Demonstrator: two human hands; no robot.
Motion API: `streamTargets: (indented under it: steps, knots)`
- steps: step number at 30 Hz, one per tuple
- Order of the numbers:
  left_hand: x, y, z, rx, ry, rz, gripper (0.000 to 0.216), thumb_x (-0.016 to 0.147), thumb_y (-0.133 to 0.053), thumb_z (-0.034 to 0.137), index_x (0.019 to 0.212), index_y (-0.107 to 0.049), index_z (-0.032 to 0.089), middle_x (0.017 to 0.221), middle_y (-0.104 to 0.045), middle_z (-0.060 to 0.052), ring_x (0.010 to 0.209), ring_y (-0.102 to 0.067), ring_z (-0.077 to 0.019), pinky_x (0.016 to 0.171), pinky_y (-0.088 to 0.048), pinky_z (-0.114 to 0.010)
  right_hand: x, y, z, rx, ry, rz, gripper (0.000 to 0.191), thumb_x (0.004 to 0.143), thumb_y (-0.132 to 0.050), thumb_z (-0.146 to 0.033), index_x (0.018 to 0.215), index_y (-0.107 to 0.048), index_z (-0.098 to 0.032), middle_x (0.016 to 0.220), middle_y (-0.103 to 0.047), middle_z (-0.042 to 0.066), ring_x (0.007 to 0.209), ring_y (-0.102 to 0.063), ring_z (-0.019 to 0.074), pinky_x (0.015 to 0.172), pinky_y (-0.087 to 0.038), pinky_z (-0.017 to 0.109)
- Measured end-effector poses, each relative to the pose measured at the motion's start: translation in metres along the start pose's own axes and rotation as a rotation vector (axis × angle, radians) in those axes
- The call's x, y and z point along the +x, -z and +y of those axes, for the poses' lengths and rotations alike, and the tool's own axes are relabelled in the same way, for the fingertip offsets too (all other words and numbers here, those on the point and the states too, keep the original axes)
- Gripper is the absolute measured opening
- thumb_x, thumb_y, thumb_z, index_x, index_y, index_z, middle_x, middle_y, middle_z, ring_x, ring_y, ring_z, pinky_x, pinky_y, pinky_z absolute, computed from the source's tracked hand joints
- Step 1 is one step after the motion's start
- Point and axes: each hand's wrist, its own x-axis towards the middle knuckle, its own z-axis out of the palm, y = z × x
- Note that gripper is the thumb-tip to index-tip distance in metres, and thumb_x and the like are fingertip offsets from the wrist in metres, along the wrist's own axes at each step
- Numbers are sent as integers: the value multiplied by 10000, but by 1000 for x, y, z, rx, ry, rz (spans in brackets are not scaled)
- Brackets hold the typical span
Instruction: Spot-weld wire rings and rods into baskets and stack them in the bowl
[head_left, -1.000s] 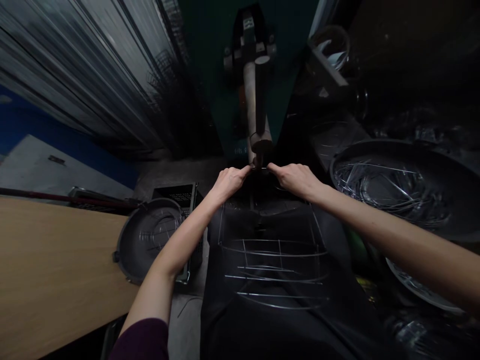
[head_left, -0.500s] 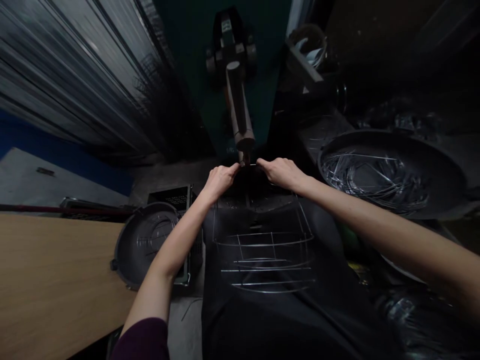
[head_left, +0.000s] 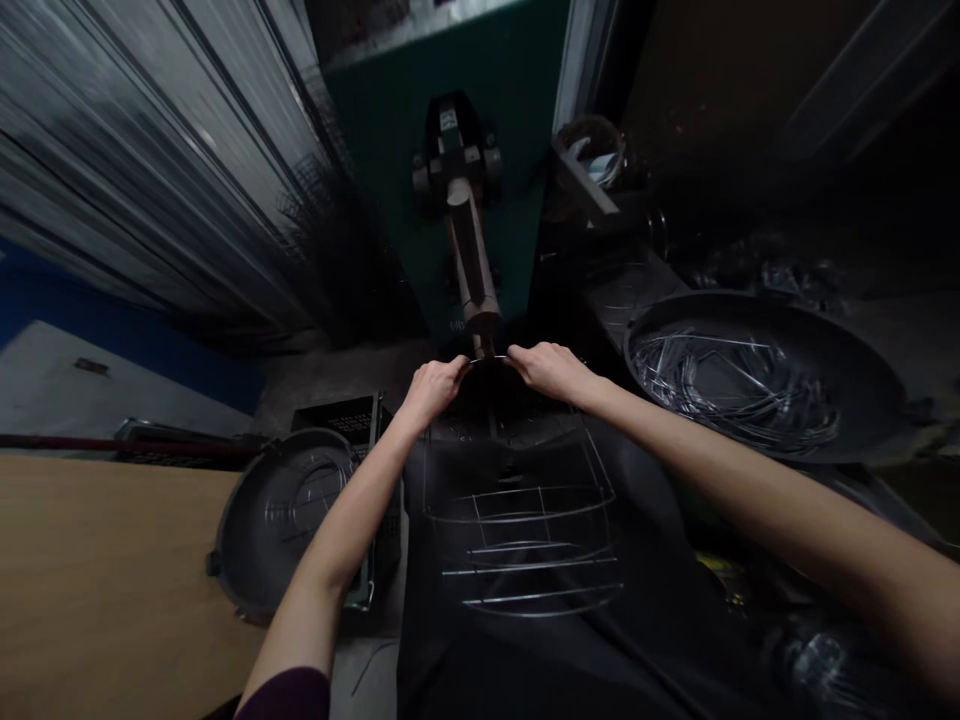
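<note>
My left hand point(head_left: 433, 390) is closed, its thumb and fingers pinching one side of a thin wire rim. Opposite it, my right hand point(head_left: 551, 368) pinches the same rim. Both hands belong to one wire rack point(head_left: 546, 517), whose bent bars hang down over the dark cloth on my lap. Between my hands, the short stretch of rim lies at the lower tip of a machine's thick metal arm point(head_left: 472, 250). Whether the wire touches that tip I cannot tell.
A green machine body point(head_left: 517, 130) stands ahead. To the right is a large dark basin point(head_left: 862, 370) holding many loose wires. A smaller round basin point(head_left: 240, 530) with wire pieces sits left, near a black crate point(head_left: 337, 415) and a wooden board point(head_left: 112, 570).
The whole view has tilted up a little, so everything sits lower in the picture. Both hands keep their grip on the wire rack at the machine's tip.
</note>
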Motion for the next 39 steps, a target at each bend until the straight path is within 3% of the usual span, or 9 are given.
streamTargets:
  steps: [8, 16, 19, 22, 26, 29, 33, 36, 39]
  knots:
    - [1, -5, 0, -41, -21, 23, 376, 969, -319, 398, 1088, -621, 208, 837, -703, -100, 764, -669, -212, 637, -392, -253, -4, 6, 5, -27, -18, 18, 427, 992, -241, -417, 1107, -563, -160, 921, -664, 142, 826, -649, 266, 644, -416, 289]
    - [-1, 4, 3, -205, 6, 31, 356, 953, -388, 391, 1080, -648, 183, 818, -697, -90, 776, -655, -197, 694, -415, -255, -35, 4, 30, 282, -23, -221, 401, 990, -265, -343, 918, -605, -143, 891, -663, 93, 822, -622, 191, 726, -410, 251]
    - [-41, -6, -9, -574, 49, 117, 389, 943, -399, 434, 1107, -643, 180, 837, -697, -62, 810, -639, -164, 763, -435, -250, -53, -8, 28, 296, -45, -52, 367, 978, -289, -331, 869, -589, -149, 829, -645, 82, 763, -599, 190, 706, -392, 261]
    - [-110, -40, -11, -1058, 286, 250, 476, 920, -382, 524, 1066, -651, 160, 869, -701, -57, 840, -624, -150, 810, -454, -262, -70, -16, 39, 354, -50, 177, 334, 963, -324, -343, 803, -556, -163, 704, -587, 57, 649, -544, 175, 655, -361, 265]
    - [-177, -98, 19, -1666, 634, -106, 493, 738, -631, 589, 812, -687, 105, 799, -699, -97, 802, -644, -208, 799, -486, -326, -82, -21, 50, 522, -138, 469, 334, 963, -334, -356, 774, -541, -174, 657, -548, 36, 598, -491, 153, 618, -343, 257]
    - [-180, -111, 41, -2126, 785, -119, 537, 748, -588, 627, 892, -676, 117, 867, -704, -112, 854, -656, -230, 799, -499, -342, -83, -28, 41, 669, -170, 527, 320, 965, -355, -345, 837, -584, -162, 676, -570, 23, 594, -487, 135, 624, -361, 242]
    - [-149, -86, 39, -2235, 958, 227, 206, 897, -488, 328, 880, -610, 162, 503, -543, 44, 520, -551, -106, 684, -495, -261, -103, -64, 52, 974, -82, 457, 326, 958, -396, -342, 1179, -564, -172, 900, -658, 21, 683, -564, 112, 694, -426, 220]
    - [-129, -67, 34, -2154, 960, 373, 206, 929, -403, 215, 805, -556, 152, 370, -286, 93, 376, -334, -74, 605, -455, -202, -167, -111, 93, 997, -375, 435, 457, 898, -519, -322, 1335, -473, -197, 1164, -630, 50, 851, -619, 131, 794, -459, 239]
    - [-116, -58, 40, -2077, 956, 499, 344, 960, -299, 285, 710, -495, 154, 362, -240, 81, 382, -288, -85, 590, -445, -205, -241, -162, 147, 511, -1117, 300, 312, 921, -452, -269, 1146, -632, -149, 1160, -639, 96, 1041, -588, 187, 934, -410, 280]
